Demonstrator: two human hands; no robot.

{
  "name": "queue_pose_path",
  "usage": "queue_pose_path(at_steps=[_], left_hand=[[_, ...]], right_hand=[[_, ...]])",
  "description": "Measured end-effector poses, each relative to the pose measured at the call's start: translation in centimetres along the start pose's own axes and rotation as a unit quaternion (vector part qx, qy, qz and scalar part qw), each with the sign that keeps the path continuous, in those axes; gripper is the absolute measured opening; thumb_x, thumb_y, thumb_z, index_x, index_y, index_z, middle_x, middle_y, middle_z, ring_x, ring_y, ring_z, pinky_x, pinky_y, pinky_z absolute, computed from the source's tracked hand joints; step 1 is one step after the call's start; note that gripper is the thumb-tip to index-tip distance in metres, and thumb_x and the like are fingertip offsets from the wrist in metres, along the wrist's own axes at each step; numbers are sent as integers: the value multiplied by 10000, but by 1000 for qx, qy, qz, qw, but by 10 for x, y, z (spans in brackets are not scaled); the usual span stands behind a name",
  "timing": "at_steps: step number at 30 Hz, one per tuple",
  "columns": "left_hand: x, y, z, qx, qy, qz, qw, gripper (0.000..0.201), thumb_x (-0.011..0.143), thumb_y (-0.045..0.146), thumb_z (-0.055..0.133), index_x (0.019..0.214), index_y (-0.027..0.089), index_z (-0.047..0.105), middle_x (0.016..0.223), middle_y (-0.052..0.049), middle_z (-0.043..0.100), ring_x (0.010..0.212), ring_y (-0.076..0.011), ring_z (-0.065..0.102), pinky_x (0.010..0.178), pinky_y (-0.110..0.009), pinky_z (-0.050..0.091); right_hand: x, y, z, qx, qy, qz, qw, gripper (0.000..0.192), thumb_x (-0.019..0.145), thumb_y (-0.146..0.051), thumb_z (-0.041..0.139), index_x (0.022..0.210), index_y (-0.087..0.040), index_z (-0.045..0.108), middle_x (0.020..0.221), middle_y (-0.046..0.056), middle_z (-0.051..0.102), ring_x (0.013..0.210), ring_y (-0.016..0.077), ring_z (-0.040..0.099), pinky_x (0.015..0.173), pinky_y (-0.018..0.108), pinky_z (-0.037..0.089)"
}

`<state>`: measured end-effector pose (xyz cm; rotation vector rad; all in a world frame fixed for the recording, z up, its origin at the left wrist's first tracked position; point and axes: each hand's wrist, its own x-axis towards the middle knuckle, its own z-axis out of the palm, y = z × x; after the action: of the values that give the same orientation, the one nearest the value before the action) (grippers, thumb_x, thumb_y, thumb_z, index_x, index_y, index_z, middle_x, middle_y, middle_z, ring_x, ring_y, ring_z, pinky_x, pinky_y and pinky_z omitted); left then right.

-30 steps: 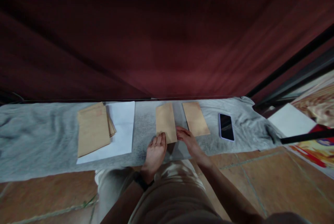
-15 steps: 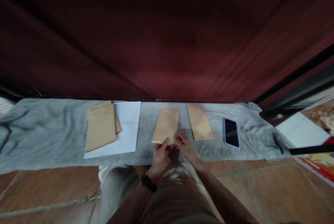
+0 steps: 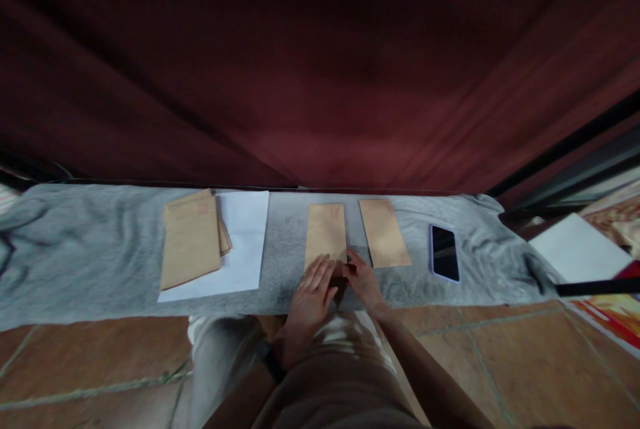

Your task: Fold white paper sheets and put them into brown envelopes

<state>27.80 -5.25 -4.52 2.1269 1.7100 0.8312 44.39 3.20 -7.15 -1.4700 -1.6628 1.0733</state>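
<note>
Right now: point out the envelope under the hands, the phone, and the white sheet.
envelope under the hands (image 3: 326, 229), head view, middle of its bare upper face.
phone (image 3: 444, 252), head view, centre of the dark screen.
white sheet (image 3: 245, 232), head view, bare right part beside the envelope stack.

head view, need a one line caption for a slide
Both hands, left hand and right hand, press the near end of a brown envelope lying flat on a grey cloth.

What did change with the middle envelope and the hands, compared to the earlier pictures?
The middle envelope, lifted and tilted half a second ago, now lies flat and straight on the grey cloth. The left hand released its pinch and rests flat on the near end; the right hand touches the corner. Stack, second envelope and phone stayed.
</note>
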Motion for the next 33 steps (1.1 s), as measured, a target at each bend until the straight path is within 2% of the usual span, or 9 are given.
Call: queue_pose_path(at_steps=[2, 5, 8, 11, 14, 17, 22, 26, 33], left_hand=[[-1, -5, 4, 121, -27, 47, 991, 555, 1034, 426, 434, 1514, 151, 479, 1590, -140, 471, 1502, -287, 398, 1225, -497, 363], [-5, -9, 15, 202, -33, 54, 977, 645, 1019, 466, 459, 1562, 122, 402, 1623, -161, 411, 1527, -295, 349, 1249, -492, 316], [-9, -13, 25, 208, -28, 59, 976, 687, 1007, 454, 467, 1572, 78, 360, 1629, -191, 390, 1526, -304, 348, 1242, -488, 324], [-12, -17, 30, 198, -21, 77, 977, 658, 995, 316, 442, 1577, 32, 321, 1608, -219, 413, 1510, -296, 378, 1234, -473, 339], [-15, -19, 29, 208, -13, 78, 975, 673, 973, 214, 408, 1602, 30, 258, 1602, -218, 424, 1511, -279, 378, 1241, -460, 330], [-18, -18, 22, 214, -7, 71, 974, 694, 978, 239, 399, 1626, 69, 217, 1620, -192, 404, 1520, -274, 364, 1248, -466, 325], [-21, -25, 5, 202, -15, 61, 977, 628, 1015, 261, 386, 1616, 116, 277, 1611, -154, 430, 1507, -263, 388, 1233, -474, 363], [0, -37, 3, 191, -16, 59, 980, 600, 1036, 272, 368, 1614, 132, 285, 1616, -139, 425, 1516, -246, 372, 1246, -470, 344], [81, -46, 27, 193, -27, 79, 978, 559, 1043, 286, 362, 1577, 118, 361, 1647, -127, 381, 1551, -231, 297, 1268, -462, 284]], right_hand=[[-3, -3, -2, -41, 13, -9, 999, 483, 889, -177, 504, 1355, -157, 631, 1009, 100, 732, 897, 240, 710, 923, 436, 580], [-11, -12, -2, -115, 29, -65, 991, 497, 940, -168, 484, 1428, -161, 580, 1233, 162, 688, 1111, 283, 676, 1029, 490, 541], [-25, -22, 6, -126, -7, -134, 983, 462, 1024, -247, 439, 1469, -181, 548, 1440, 148, 599, 1349, 258, 556, 1152, 468, 472], [-41, -26, 18, -152, -71, -199, 965, 484, 1064, -277, 377, 1530, -190, 476, 1550, 101, 522, 1450, 196, 461, 1213, 418, 416], [-53, -23, 22, -234, -88, -245, 937, 560, 1059, -289, 399, 1604, -170, 340, 1616, 110, 434, 1512, 215, 373, 1246, 461, 357], [-58, -14, 15, -294, -72, -260, 917, 609, 1039, -305, 459, 1610, -142, 322, 1602, 139, 445, 1506, 249, 386, 1239, 486, 360], [-59, -2, -1, -332, -79, -292, 893, 633, 1017, -307, 514, 1600, -129, 342, 1607, 141, 432, 1493, 262, 407, 1236, 480, 363], [-60, -1, -2, -334, -67, -293, 893, 633, 1015, -315, 518, 1592, -115, 354, 1597, 145, 448, 1491, 258, 411, 1243, 478, 355], [-63, -8, 1, -322, -46, -296, 898, 610, 1008, -276, 509, 1586, -137, 373, 1560, 127, 504, 1471, 259, 444, 1227, 485, 388]])
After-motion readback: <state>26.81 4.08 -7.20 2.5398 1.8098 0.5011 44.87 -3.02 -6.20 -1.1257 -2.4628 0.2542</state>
